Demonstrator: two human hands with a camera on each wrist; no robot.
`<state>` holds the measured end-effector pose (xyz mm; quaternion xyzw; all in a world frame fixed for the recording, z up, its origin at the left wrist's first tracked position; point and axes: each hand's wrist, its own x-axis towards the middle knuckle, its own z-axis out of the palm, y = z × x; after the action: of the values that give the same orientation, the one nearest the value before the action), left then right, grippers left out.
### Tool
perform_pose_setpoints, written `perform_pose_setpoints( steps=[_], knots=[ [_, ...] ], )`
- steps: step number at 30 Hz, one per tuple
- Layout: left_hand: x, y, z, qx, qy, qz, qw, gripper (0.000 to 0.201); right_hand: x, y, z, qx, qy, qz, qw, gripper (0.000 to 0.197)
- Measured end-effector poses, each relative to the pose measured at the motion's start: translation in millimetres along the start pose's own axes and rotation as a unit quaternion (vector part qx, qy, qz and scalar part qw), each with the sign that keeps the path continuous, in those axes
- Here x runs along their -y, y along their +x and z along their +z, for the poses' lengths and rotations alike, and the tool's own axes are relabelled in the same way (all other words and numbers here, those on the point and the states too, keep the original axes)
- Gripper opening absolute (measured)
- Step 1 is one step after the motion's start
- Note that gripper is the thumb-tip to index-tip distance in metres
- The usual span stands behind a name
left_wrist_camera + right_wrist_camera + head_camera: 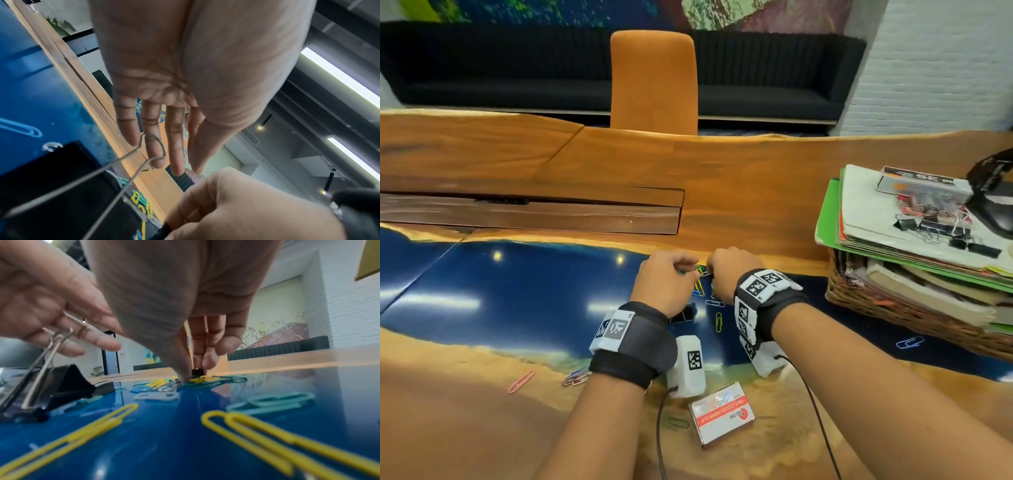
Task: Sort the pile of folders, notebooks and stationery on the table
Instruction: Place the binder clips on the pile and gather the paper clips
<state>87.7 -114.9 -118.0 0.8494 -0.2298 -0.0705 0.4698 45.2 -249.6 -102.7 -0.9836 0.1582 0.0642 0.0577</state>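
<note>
Yellow paper clips (277,439) lie before right hand (197,344) pinching small binder clip (197,371).

small binder clip (197,371): black, upright on the blue tabletop, pinched between the right hand's (726,274) thumb and fingertips.
paper clips (164,384): yellow, teal, blue and white, lying flat and scattered around the pinch, some touching it.
large binder clips (68,382): black, steel handles raised, standing left of the pinch, under the left hand (664,281).
paper clip box (720,413): white and red, flat, nearer the person than both hands.
</note>
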Motion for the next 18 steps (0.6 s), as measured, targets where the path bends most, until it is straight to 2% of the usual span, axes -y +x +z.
perform_pose_setpoints(
  steps=[4,10,14,18],
  knots=[
    [0,-1,1,-0.001,0.006,0.0,1.0,0.021,-2,-3,1,0.013,-0.015,-0.003,1.0,0.019],
    [-6,-4,2,-0.001,0.009,-0.005,1.0,0.021,-11,-14,3,-0.009,-0.052,-0.017,0.998,0.021],
    [-9,-8,5,0.0,0.018,-0.006,1.0,0.021,-20,-19,6,-0.014,0.044,0.034,0.998,0.029],
    [-13,-8,9,0.025,0.031,-0.007,0.999,0.026,-30,-22,6,-0.038,0.145,0.084,0.985,0.035]
  ],
)
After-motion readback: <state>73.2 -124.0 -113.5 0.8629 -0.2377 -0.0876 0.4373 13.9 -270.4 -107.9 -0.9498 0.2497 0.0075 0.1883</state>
